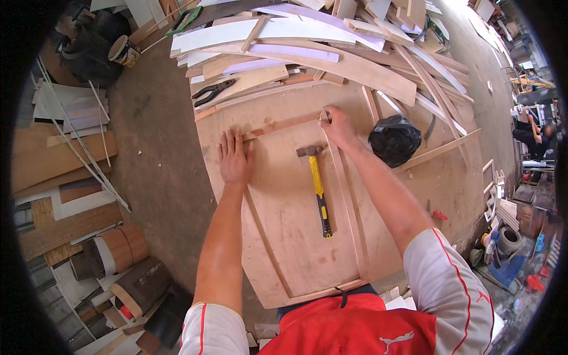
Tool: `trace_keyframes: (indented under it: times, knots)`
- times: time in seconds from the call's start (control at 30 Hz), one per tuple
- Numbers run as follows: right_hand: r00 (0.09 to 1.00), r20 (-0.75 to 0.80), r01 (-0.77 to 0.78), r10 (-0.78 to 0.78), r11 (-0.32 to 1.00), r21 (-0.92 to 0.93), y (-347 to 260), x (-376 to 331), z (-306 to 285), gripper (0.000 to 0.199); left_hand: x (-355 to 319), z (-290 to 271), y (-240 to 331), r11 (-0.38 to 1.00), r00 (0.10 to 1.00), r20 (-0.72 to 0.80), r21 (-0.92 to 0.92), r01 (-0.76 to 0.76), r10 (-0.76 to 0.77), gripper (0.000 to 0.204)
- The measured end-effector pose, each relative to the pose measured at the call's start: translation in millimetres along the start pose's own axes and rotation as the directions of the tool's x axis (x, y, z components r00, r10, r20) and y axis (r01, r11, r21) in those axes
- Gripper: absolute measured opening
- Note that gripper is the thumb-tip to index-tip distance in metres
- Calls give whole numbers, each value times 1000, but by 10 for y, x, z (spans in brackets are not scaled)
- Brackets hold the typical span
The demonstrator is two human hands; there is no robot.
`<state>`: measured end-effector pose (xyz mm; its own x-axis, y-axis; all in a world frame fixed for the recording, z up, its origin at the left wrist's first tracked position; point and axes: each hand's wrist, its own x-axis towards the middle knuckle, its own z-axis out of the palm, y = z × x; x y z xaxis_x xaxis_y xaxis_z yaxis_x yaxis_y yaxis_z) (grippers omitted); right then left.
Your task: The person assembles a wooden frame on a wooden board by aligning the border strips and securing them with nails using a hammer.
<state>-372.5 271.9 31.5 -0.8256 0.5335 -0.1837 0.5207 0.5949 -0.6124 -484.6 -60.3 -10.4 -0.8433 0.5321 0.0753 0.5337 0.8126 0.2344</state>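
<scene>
A rectangular frame of narrow wooden strips (347, 204) lies on the plywood tabletop (278, 213) in front of me. My left hand (235, 161) rests flat at the frame's far left corner, fingers stretched out and spread. At the far right corner, the fingers of my right hand (337, 127) are closed around the end of the frame, where two strips meet. Inside the frame lies a claw hammer (317, 183) with a yellow and black handle, its head toward the far side. Neither hand touches it.
A black plastic bag (394, 142) sits right of the frame. Black-handled pliers (213, 92) lie at the far left, beside a large pile of wood strips and boards (355, 71). Wood offcuts (71, 228) cover the floor at left. Another person (537, 139) is far right.
</scene>
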Motion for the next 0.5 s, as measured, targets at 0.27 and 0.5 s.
trace_keyframes:
  times: [0.27,0.5]
  knots:
    - [1000,9,-5,4,995,99,32,-31,77,47,-6,-30,15,1000,1000,-4,5,28,-28,67]
    - [996,-26,84,-82,990,112,138,-24,130,48,10,-2,4,1000,1000,-27,-18,14,-14,67]
